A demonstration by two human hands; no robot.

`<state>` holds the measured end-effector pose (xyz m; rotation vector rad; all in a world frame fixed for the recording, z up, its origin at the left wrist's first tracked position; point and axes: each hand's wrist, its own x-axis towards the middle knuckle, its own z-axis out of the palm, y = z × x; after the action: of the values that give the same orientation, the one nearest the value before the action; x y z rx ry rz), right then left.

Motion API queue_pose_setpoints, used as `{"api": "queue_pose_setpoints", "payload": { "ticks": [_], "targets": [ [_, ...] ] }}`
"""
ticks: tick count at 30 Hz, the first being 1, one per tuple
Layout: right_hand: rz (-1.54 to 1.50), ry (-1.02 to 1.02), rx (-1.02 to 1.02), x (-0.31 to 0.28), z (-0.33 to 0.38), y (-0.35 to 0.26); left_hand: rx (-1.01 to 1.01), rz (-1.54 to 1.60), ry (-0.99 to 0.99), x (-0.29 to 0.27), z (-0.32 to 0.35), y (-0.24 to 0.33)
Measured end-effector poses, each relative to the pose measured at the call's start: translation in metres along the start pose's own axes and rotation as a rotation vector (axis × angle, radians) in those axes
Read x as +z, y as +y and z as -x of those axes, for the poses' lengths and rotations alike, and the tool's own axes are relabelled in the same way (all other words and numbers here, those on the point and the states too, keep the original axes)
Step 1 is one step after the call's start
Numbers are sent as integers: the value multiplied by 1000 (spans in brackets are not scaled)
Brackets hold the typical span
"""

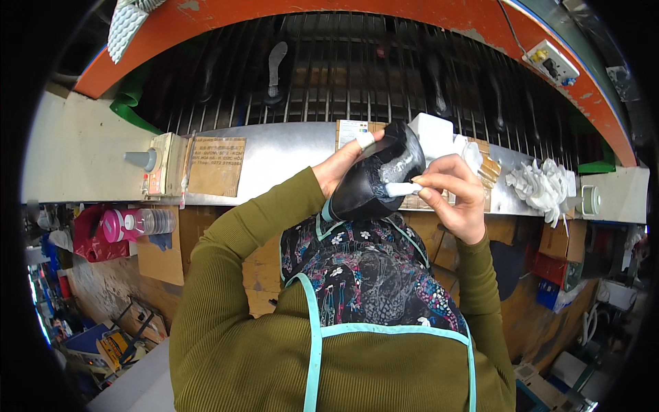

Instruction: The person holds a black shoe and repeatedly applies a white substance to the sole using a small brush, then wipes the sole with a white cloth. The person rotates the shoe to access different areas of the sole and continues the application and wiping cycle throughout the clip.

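A black shoe upper (pixel 353 189), tilted with its underside turned up toward me, is held above the near edge of the metal worktop. My left hand (pixel 336 167) grips it from the left side, with a white wrap on one finger. The underside has a whitish, shiny patch (pixel 403 165) along its middle. Between the thumb and fingertips of my right hand (pixel 456 196) is a slim white brush-like tool (pixel 405 188); its tip touches the shoe's underside beside that patch. The tool's exact kind is hard to make out.
Behind the worktop (pixel 281 161) runs a rack of metal rods (pixel 322 62) carrying dark shoe parts, under an orange frame (pixel 302 14). Cardboard (pixel 217 167) lies at left. A white block (pixel 432 134) and a crumpled white pile (pixel 539 189) sit to the right.
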<state>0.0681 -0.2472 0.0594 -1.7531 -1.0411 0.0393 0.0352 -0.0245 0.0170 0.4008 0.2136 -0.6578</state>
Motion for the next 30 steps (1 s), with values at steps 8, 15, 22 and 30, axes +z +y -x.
{"api": "queue_pose_setpoints", "payload": {
  "ticks": [8, 15, 22, 30],
  "targets": [
    [-19, -148, -78, -12, -29, 3, 112, -664, -233, -20, 6, -22],
    [-103, -298, -146, -17, -53, 6, -756, -20, -738, -98, -58, -64],
    [-268, -478, -118, -20, -73, 8, -761, -32, -761, -85, -68, -82],
    [-269, -612, -142, -22, -83, 13, -720, -41, -755, -81, -66, -86]
  ]
}}
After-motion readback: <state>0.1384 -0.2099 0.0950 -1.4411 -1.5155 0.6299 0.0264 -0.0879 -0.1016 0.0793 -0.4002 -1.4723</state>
